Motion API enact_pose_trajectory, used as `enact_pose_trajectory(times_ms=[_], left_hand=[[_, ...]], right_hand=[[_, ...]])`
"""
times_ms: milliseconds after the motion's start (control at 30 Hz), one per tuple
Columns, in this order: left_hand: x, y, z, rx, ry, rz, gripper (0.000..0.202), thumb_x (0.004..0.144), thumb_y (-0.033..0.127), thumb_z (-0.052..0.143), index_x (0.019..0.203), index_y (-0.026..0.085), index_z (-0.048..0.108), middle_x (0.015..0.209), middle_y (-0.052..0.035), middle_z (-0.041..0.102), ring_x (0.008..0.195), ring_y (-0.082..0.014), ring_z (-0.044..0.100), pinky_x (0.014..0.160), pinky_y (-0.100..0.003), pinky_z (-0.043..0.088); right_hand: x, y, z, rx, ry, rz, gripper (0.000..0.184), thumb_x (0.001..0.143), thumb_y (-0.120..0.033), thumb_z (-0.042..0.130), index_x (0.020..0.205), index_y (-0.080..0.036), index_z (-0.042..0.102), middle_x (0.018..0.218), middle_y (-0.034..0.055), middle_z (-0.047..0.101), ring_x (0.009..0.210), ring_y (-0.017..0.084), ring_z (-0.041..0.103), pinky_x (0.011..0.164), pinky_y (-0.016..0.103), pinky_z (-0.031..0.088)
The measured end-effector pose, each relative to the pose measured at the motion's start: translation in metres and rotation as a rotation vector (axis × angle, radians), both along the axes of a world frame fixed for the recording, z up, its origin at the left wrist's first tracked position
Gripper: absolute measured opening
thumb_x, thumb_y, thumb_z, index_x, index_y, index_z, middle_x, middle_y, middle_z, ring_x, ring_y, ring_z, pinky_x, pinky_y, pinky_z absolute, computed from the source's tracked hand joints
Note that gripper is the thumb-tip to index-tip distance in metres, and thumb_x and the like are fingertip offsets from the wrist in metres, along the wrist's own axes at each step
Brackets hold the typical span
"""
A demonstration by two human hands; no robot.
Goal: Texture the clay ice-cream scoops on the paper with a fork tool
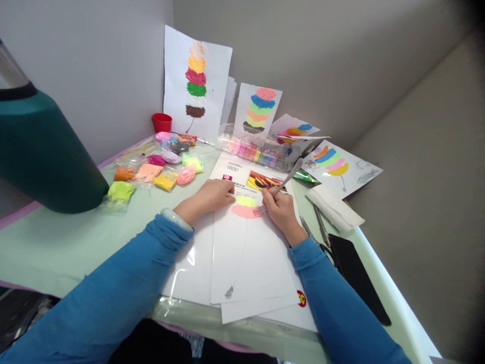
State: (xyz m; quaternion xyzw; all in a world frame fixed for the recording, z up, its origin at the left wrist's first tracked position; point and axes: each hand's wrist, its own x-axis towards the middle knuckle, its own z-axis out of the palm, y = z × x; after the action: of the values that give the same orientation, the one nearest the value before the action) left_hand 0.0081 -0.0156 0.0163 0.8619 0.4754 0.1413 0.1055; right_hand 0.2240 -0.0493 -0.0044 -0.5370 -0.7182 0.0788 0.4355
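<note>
My right hand (pixel 279 208) is closed round a metal fork (pixel 282 183), whose tines rest on a pink smear of clay (pixel 244 211) on a white sheet of paper (pixel 246 258). A yellow-green smear (pixel 246 201) lies just above the pink one. My left hand (pixel 212 196) lies flat on the paper's upper left edge, fingers stretched towards the clay. Both arms wear blue sleeves, and a pale bracelet (pixel 176 219) sits on my left wrist.
Bags of coloured clay (pixel 159 169) lie at the left, with a red cup (pixel 162 122) behind them. A clear tray of clay colours (pixel 257 150) sits beyond the paper. Finished striped pictures (pixel 197 81) lean on the wall. A dark green vessel (pixel 45 151) stands left; scissors and a black case (pixel 352 268) lie right.
</note>
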Motion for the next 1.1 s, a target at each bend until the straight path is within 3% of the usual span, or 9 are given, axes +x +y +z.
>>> enact_pose_trajectory(times_ms=[300, 767, 1100], left_hand=[[0.0008, -0.0014, 0.0020, -0.007, 0.011, 0.009, 0.022, 0.075, 0.031, 0.048, 0.087, 0.020, 0.062, 0.088, -0.0050, 0.069, 0.079, -0.0202, 0.060, 0.066, -0.028, 0.038], [0.0002, -0.0013, 0.0021, -0.016, 0.015, 0.006, 0.022, 0.076, 0.031, 0.049, 0.088, 0.019, 0.063, 0.087, -0.0052, 0.069, 0.079, -0.0202, 0.060, 0.066, -0.029, 0.039], [0.0002, -0.0014, 0.0026, -0.009, 0.020, 0.005, 0.022, 0.076, 0.031, 0.049, 0.088, 0.019, 0.062, 0.088, -0.0053, 0.069, 0.080, -0.0206, 0.061, 0.066, -0.028, 0.040]], right_hand=[[-0.0049, -0.0025, 0.0030, -0.070, -0.020, 0.024, 0.038, 0.086, -0.041, 0.047, 0.056, -0.019, 0.054, 0.050, -0.0015, 0.052, 0.049, 0.011, 0.049, 0.051, 0.024, 0.036], [0.0012, 0.0008, 0.0007, -0.034, -0.080, -0.017, 0.040, 0.087, -0.041, 0.043, 0.055, -0.020, 0.052, 0.050, -0.0009, 0.054, 0.051, 0.012, 0.054, 0.055, 0.024, 0.039], [-0.0032, -0.0008, 0.0005, -0.064, 0.050, 0.048, 0.038, 0.086, -0.041, 0.046, 0.057, -0.019, 0.053, 0.050, -0.0015, 0.052, 0.050, 0.012, 0.050, 0.052, 0.024, 0.037]])
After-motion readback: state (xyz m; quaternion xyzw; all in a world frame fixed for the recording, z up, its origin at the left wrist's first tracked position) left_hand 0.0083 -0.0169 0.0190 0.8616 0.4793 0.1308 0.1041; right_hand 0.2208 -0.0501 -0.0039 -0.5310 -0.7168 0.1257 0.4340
